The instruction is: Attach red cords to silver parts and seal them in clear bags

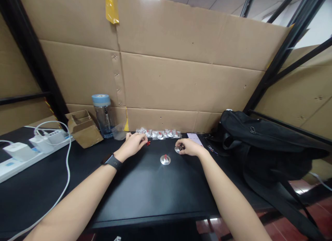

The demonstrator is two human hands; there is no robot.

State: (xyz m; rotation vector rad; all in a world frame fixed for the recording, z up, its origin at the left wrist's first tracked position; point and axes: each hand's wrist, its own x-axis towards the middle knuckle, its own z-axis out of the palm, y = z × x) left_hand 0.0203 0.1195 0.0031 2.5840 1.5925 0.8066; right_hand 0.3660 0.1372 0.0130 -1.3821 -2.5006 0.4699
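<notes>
My left hand (134,142) rests on the black table (145,196), fingers pinched on a small red piece (147,143). My right hand (188,147) is curled around a shiny silver metal disc (178,149) at the table's far side. Between the hands stands another silver disc with a red knob on top (165,159), untouched. Behind them, against the cardboard wall, lies a row of several similar parts in clear plastic bags (159,133). A dark watch (112,161) is on my left wrist.
A black backpack (259,144) fills the right side. At left are a water bottle with a blue lid (103,114), a small open cardboard box (83,128), a white power strip with chargers and cables (31,147). A white card (195,138) lies near the bag.
</notes>
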